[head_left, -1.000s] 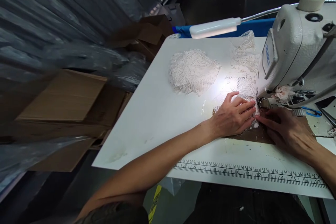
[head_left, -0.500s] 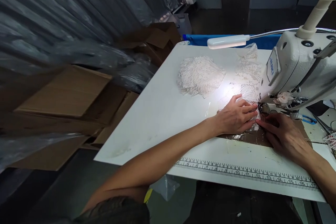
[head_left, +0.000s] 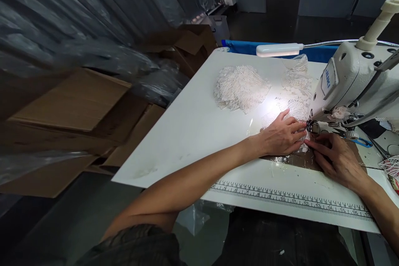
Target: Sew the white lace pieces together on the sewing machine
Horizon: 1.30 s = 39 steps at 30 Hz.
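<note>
On the white lace fabric (head_left: 296,102) beside the sewing machine's presser foot (head_left: 310,126), my left hand (head_left: 282,135) lies flat, fingers stretched out and thumb apart. My right hand (head_left: 338,160) is low to the right of the foot. Its index fingertip touches the lace edge near my left fingertips, while the thumb sits apart below it. The lace runs from under my left hand toward the back of the table. A white sewing machine (head_left: 346,77) stands over the work. Part of the lace is hidden under my left hand.
A fanned pile of lace pieces (head_left: 241,87) lies on the white table (head_left: 187,133). A lamp (head_left: 279,50) hangs behind it. Scissors (head_left: 378,147) and a blue tool (head_left: 363,142) lie at right. A printed ruler (head_left: 293,201) follows the front edge. Cardboard boxes (head_left: 71,99) stand left.
The view has shifted slightly. Both hands keep nearly the same places by the presser foot, and no clear movement of the lace shows.
</note>
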### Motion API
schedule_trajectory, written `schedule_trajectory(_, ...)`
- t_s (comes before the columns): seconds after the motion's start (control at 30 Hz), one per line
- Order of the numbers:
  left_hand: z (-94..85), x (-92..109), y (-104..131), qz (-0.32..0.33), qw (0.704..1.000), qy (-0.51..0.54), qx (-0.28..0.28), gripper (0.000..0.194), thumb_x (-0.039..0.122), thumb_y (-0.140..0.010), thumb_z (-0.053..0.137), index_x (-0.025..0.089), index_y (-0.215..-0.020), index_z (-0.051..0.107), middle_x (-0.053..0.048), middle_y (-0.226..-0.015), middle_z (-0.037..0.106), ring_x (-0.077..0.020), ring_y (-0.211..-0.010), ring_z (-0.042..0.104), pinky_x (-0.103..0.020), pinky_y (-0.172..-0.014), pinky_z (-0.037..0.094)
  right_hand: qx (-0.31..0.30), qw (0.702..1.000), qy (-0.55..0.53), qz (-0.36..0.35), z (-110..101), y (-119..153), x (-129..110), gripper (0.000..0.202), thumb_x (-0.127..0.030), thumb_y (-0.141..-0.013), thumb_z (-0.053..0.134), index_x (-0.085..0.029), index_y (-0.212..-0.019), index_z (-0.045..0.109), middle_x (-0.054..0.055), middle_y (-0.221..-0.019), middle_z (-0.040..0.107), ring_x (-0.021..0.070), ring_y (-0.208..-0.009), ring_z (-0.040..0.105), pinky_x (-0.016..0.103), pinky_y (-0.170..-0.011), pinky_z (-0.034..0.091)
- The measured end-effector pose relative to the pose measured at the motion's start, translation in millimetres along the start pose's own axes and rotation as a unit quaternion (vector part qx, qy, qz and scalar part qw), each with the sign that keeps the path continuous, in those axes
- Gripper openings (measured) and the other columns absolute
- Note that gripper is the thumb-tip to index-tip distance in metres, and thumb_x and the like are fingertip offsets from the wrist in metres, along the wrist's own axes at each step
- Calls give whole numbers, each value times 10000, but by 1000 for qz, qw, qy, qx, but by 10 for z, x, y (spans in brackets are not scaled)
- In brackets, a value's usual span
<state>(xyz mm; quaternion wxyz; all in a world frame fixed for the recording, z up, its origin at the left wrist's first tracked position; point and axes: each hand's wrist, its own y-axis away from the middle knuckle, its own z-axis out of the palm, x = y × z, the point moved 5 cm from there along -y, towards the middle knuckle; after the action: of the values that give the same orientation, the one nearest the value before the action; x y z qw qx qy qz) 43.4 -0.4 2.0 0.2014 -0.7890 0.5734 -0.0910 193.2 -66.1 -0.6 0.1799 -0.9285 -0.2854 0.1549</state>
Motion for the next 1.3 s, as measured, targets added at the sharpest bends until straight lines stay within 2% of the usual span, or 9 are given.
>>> schedule_trajectory(0.17,-16,63,-14,8,999,-37,9,304,257,-992,374,146,-1012,656,-63,-1074,677,-175,-864,610,-517,-1032,416,0,1000,0,-11,-43,-32,-25,298,-223,-950,466,-192,-1137,695,129,-1009,574,219,-854,576,373,-695,528)
schedule_trajectory(0.47,4,55,-9,-6,999,-32,-3,292,281,-999,396,159,-1078,649,-60,-1127,666,-182,-858,610,-588,-1069,360,-14,999,25,20,22,-23,5,319,-269,-962,436,-214,-1162,677,127,-1025,562,205,-806,565,346,-652,503)
schedule_trajectory(0.6,15,25,-19,-16,999,-36,-1,316,270,-1007,371,143,-1099,645,-70,-1152,662,-185,-879,606,-572,-1065,368,-23,998,61,23,26,-73,13,335,-300,-971,410,-221,-1166,670,116,-977,573,174,-701,554,271,-518,434)
schedule_trajectory(0.73,50,-5,-48,-43,998,-42,-9,330,284,-1011,363,141,-1119,640,-76,-1165,658,-185,-891,602,-519,-1037,394,-20,995,99,27,31,-135,12,366,-314,-974,382,-192,-1157,674,137,-966,579,183,-640,553,266,-439,388)
schedule_trajectory(0.9,69,22,-92,-86,995,-46,19,345,278,-1014,355,106,-1081,646,-87,-1119,671,-191,-910,600,-416,-908,447,2,997,21,72,17,-71,77,368,-295,-980,406,-181,-1277,594,158,-1056,564,233,-824,611,338,-601,527)
schedule_trajectory(0.97,81,40,-99,-94,994,-45,18,348,286,-1014,351,105,-1068,644,-95,-1106,668,-194,-892,596,-403,-851,450,12,993,-22,119,6,-4,147,386,-295,-977,426,-217,-1337,537,139,-1077,562,233,-882,614,352,-667,544)
schedule_trajectory(1.07,44,28,-87,-100,994,-41,26,332,295,-1006,367,100,-1075,626,-127,-1159,636,-210,-896,590,-395,-791,449,16,981,-59,182,1,82,251,396,-317,-966,444,-188,-1329,532,136,-1064,564,232,-881,618,349,-668,535)
schedule_trajectory(1.2,-127,-49,-48,-52,997,4,57,281,272,-994,411,79,-1057,606,-147,-1103,639,-206,-914,589,-352,-755,466,-2,975,-76,210,0,110,315,409,-376,-949,443,-167,-1282,557,126,-1020,585,227,-833,613,350,-678,516)
schedule_trajectory(1.3,-165,-67,-35,40,996,75,16,214,249,-986,453,114,-1003,618,-105,-1018,664,-164,-872,601,-314,-765,490,-3,972,-100,211,-2,96,309,401,-393,-942,428,-177,-1247,573,117,-1000,598,231,-836,610,364,-703,509)
